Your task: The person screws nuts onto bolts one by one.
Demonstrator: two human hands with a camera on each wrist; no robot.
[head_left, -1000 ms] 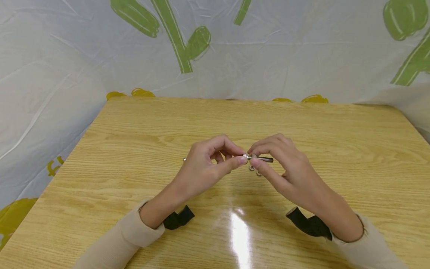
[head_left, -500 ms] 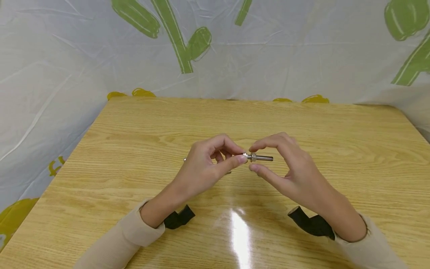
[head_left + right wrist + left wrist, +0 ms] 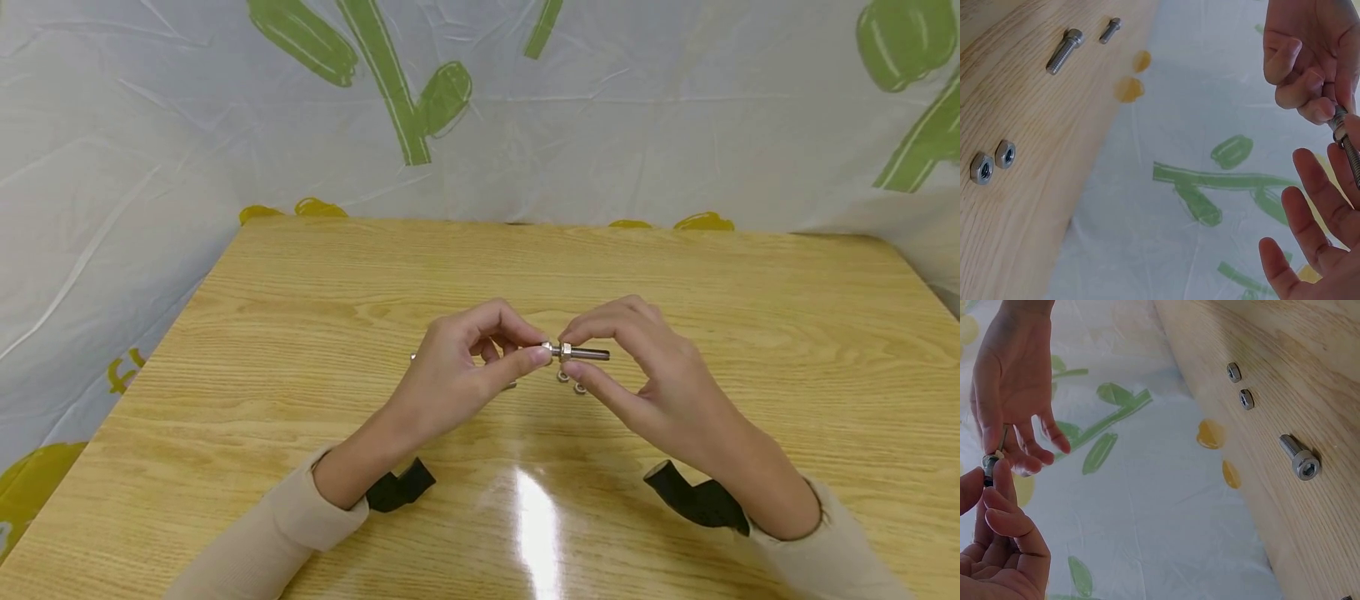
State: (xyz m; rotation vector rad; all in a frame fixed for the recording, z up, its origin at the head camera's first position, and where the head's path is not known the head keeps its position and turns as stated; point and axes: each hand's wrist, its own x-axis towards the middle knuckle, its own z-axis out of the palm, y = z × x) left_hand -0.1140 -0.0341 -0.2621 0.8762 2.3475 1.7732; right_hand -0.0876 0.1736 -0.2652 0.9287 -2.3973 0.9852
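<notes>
While the left hand (image 3: 465,358) pinches the bolt (image 3: 591,354), the right hand (image 3: 648,367) holds the nut (image 3: 566,352) around it between thumb and forefinger; the bolt lies crosswise from the left fingertips, its free end jutting past the right ones, which are nearer that end

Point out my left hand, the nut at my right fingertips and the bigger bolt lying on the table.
Left hand (image 3: 452,365), head view: back of the hand.
Nut (image 3: 566,352), head view: its side.
Bigger bolt (image 3: 1064,54), right wrist view: threaded shank.
</notes>
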